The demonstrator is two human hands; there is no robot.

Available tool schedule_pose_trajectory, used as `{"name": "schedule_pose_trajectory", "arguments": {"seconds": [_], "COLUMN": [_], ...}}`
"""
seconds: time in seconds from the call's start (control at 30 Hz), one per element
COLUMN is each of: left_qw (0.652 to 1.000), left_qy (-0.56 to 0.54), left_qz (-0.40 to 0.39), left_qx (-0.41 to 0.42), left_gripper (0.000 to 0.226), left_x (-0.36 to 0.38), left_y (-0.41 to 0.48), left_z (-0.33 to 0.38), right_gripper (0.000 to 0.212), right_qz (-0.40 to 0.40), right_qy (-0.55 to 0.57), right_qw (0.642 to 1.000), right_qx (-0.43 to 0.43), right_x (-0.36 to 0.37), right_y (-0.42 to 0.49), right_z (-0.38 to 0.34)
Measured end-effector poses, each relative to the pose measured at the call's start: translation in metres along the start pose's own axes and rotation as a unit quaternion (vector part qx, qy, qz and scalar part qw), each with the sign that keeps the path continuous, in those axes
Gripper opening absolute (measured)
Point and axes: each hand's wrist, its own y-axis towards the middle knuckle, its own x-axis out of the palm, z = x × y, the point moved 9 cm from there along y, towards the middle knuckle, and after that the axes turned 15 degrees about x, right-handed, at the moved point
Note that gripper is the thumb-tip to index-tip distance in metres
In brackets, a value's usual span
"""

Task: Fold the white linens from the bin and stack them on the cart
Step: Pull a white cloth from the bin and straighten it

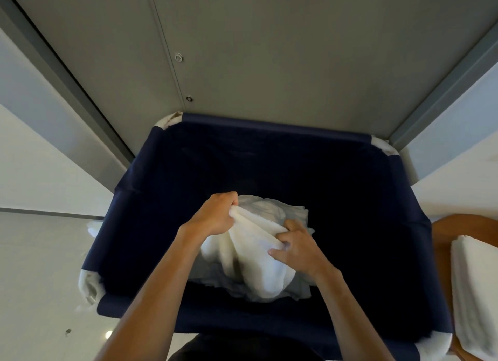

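While the person is bending over it, bin (350, 199): navy fabric, standing against a grey wall panel.
Cart (442, 231): wooden top showing at the right edge, just beside the bin.
Folded stack (474, 293): white linens lying neat on the cart.
Loose linens (269, 207): lying crumpled in the bin under the hands.
Towel (253, 255): hanging bunched in pleats between both hands, over the bin's middle, not yet folded.
Left hand (215, 215): clenching round the towel's upper edge.
Right hand (299, 247): pinching a fold of the towel, fingers curling into the cloth.
Handling: looking soft, light and thick-piled, drooping wherever unsupported; likely not slippery, nothing fragile.
Where to hold: probably working along the hem to two corners, so it is hanging flat before folding.
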Motion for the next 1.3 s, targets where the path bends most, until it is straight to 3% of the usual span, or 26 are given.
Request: {"name": "schedule_pose_trajectory", "arguments": {"seconds": [0.2, 0.3, 0.37, 0.43, 0.53, 0.63, 0.7, 0.77, 0.83, 1.03, 1.13, 1.3], "left_qw": [0.997, 0.987, 0.977, 0.976, 0.994, 0.992, 0.995, 0.995, 0.993, 0.986, 0.976, 0.984], "left_qy": [0.067, 0.155, 0.194, 0.197, 0.073, -0.049, -0.063, -0.070, -0.082, -0.140, -0.207, -0.155], "left_qz": [0.023, 0.030, 0.004, -0.024, -0.079, -0.112, -0.064, -0.029, -0.017, -0.023, -0.040, -0.016], "left_qx": [-0.007, -0.039, -0.084, -0.086, 0.009, 0.042, 0.052, 0.067, 0.087, 0.086, 0.063, 0.082], "left_gripper": [0.031, 0.017, 0.028, 0.038, 0.050, 0.056, 0.036, 0.015, 0.025, 0.034, 0.016, 0.019], "left_x": [-0.003, -0.009, -0.005, 0.005, 0.039, 0.072, 0.070, 0.061, 0.054, 0.054, 0.050, 0.039], "left_y": [0.001, -0.002, -0.007, -0.008, -0.002, 0.000, 0.004, 0.003, 0.004, 0.002, 0.000, 0.003], "left_z": [-0.006, -0.014, -0.027, -0.027, 0.006, 0.029, 0.031, 0.033, 0.039, 0.044, 0.040, 0.041], "right_gripper": [0.029, 0.019, 0.008, 0.013, 0.018, 0.048, 0.044, 0.019, 0.006, 0.035, 0.037, 0.031], "right_qz": [-0.010, 0.013, 0.045, 0.067, 0.081, 0.070, 0.080, 0.079, 0.060, 0.007, 0.024, 0.008], "right_qy": [-0.067, -0.120, -0.107, -0.076, -0.029, 0.018, 0.029, 0.000, -0.031, -0.037, -0.033, -0.053], "right_qw": [0.997, 0.992, 0.993, 0.995, 0.996, 0.995, 0.994, 0.996, 0.998, 0.999, 0.999, 0.999], "right_qx": [0.046, 0.038, 0.029, 0.009, -0.040, -0.071, -0.072, -0.050, -0.015, 0.034, 0.021, 0.010], "right_x": [0.005, 0.000, -0.007, -0.012, -0.018, -0.023, -0.026, -0.026, -0.026, -0.023, -0.028, -0.023], "right_y": [0.003, 0.004, 0.002, -0.001, -0.007, -0.013, -0.013, -0.010, -0.006, -0.001, -0.001, 0.001], "right_z": [0.015, 0.014, 0.008, -0.002, -0.026, -0.048, -0.047, -0.037, -0.025, -0.005, -0.009, -0.016]}}
